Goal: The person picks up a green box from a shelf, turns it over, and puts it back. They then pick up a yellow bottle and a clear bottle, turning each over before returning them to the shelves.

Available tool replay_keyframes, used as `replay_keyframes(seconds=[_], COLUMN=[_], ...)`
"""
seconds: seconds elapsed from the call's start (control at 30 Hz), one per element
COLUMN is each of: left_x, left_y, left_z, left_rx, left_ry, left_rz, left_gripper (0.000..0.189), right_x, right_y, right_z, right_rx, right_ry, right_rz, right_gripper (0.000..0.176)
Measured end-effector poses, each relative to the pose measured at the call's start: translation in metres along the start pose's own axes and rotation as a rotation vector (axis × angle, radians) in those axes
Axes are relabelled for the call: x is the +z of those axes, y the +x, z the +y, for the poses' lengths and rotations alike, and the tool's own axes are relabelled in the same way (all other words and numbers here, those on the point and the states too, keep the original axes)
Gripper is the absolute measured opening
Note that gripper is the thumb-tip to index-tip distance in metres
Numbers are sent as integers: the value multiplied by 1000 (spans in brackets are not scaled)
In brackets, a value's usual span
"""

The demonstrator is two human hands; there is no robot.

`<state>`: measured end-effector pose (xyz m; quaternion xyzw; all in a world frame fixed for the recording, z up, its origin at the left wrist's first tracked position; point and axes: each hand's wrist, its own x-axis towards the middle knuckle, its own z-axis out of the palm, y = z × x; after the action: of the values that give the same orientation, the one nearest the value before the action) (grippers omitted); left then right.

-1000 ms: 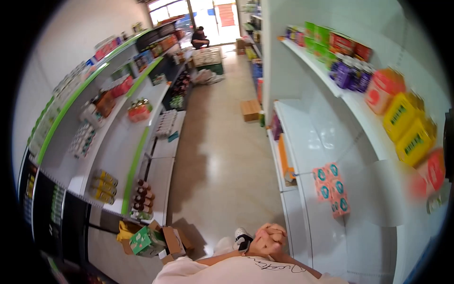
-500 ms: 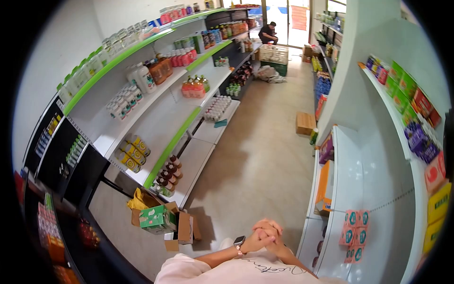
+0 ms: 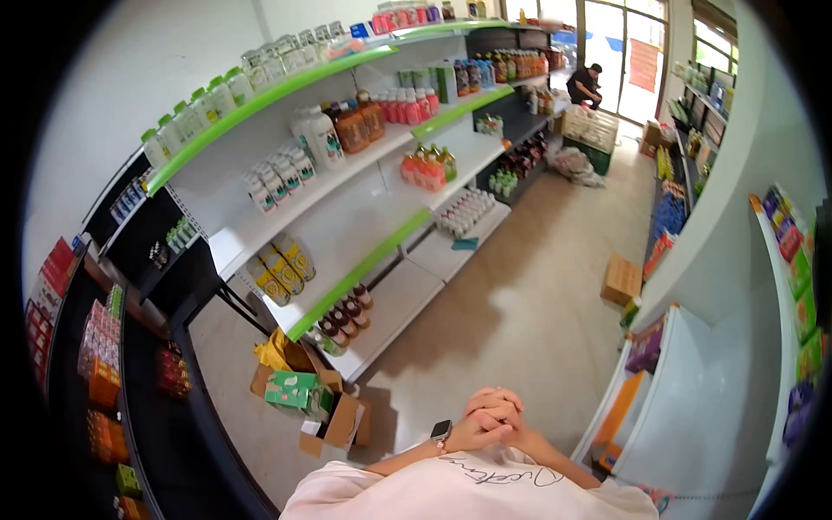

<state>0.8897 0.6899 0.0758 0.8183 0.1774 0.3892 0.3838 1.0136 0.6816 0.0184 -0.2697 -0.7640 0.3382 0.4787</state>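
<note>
My left hand [image 3: 477, 430] and my right hand [image 3: 513, 418] are clasped in front of my pale shirt [image 3: 433, 490], their fingers folded together. No object shows between them; the palms are hidden. A dark-faced watch [image 3: 442, 430] and a bracelet are on my left wrist. Nearest on the floor, to the left, are an opened cardboard box [image 3: 347, 420] and a green carton [image 3: 299, 392], both apart from my hands.
A white shelf unit with green edging [image 3: 373, 316] runs along the left, holding dark-brown bottles [image 3: 347, 316] and yellow cans [image 3: 282, 270]. White shelves [image 3: 667, 381] stand at right. A cardboard box [image 3: 621, 279] sits on the aisle floor. A person [image 3: 585, 87] sits near the far door.
My view has turned left, so the shelves and aisle appear farther right and more of the dark left shelving shows. My hands stay clasped.
</note>
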Motion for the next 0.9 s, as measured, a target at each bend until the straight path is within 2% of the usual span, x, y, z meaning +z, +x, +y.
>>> replay_keyframes(seconds=[0.1, 0.17, 0.2, 0.3, 0.33, 0.37, 0.4, 0.43, 0.47, 0.53, 0.67, 0.73, 0.8, 0.87, 0.9], left_x=[-6, -6, -5, 1, 2, 3, 0, -1, -6, -16, -46, -67, -96, -127, -149], left_y=[44, 70, 88, 114, 117, 120, 119, 120, 123, 126, 126, 129, 138, 147, 154], left_z=[-31, -45, -49, -70, -76, -80, -84, -89, -93, -98, -125, -140, -156, -168, -166], left_rx=[1, -39, -21, -51, -80, -147, -156, -209, -261, -269, -304, -241, -198, -186, -233], left_ry=[60, 78, 73, 97, 109, -16, -3, -102, -202, -84, -119, -92, -65, 56, 154], left_rz=[49, 77, 77, 92, 100, 115, 119, 131, 144, 165, 233, 305, 335, 400, 397], left_gripper=[15, 16, 15, 15, 15, 17, 17, 19, 21, 25, 31, 28, 27, 32, 39], right_x=[-39, -57, -65, -79, -83, -89, -93, -97, -97, -93, -72, -71, -67, -64, -63], right_y=[45, 60, 62, 63, 70, 81, 91, 99, 105, 117, 145, 173, 211, 254, 273], right_z=[34, 54, 65, 82, 85, 81, 80, 82, 85, 94, 125, 126, 130, 145, 157], right_rx=[-16, -210, -219, -234, -238, -86, 64, 59, 87, 142, 107, 174, 124, 75, 45], right_ry=[-19, 110, 124, 275, 292, 248, 202, 207, 179, 123, 183, 128, 90, 54, 138], right_rz=[-47, 87, 74, 306, 301, 209, 113, 103, 81, 39, 51, 31, 67, 104, 79], right_gripper=[12, 12, 12, 28, 28, 20, 16, 16, 25, 50, 62, 63, 67, 71, 72])
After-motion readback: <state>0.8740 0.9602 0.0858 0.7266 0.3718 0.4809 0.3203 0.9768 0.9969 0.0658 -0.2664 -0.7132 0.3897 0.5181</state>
